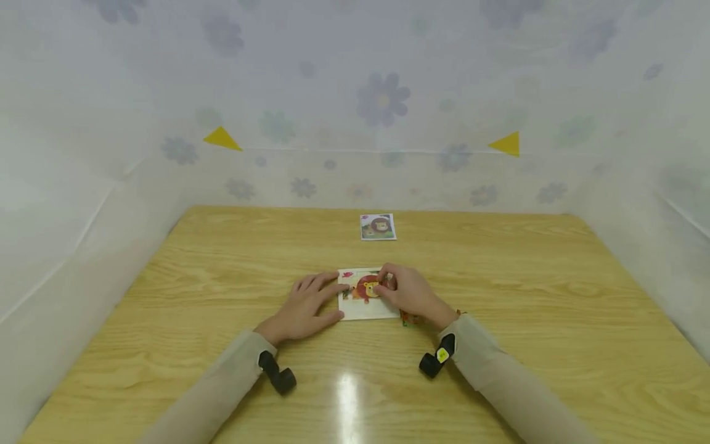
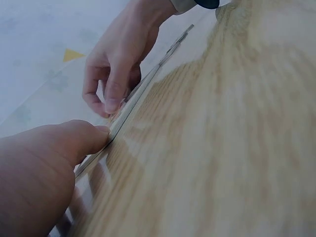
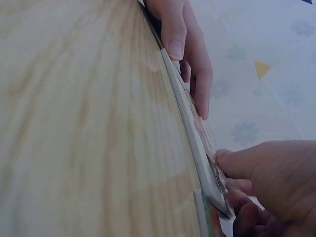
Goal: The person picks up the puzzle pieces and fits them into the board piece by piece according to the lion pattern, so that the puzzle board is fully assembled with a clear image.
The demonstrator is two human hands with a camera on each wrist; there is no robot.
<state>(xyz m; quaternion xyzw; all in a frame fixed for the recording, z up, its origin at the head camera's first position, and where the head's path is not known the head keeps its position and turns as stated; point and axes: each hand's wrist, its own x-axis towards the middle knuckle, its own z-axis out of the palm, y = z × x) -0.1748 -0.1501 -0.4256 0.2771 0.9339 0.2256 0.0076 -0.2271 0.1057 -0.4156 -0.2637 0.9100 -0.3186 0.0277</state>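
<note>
A white puzzle board [image 1: 366,311] lies flat on the wooden table, partly filled with pieces showing a lion [image 1: 367,286]. My left hand [image 1: 309,306] rests at the board's left side, fingers extended, a fingertip on its surface and the thumb along the near left corner. Over the right part of the board, my right hand [image 1: 407,290] pinches a puzzle piece between thumb and fingers; the piece is mostly hidden by them. In the right wrist view the thumb [image 3: 234,163] presses close to the pieces' edge. Loose colourful puzzle pieces [image 1: 410,318] lie under the right wrist.
Beyond the board, a small picture card [image 1: 378,227] with the same lion lies near the table's far edge. A pale flowered curtain [image 1: 383,98] encloses the table [image 1: 222,246] at the back and sides, with two yellow triangles [image 1: 223,139] on it.
</note>
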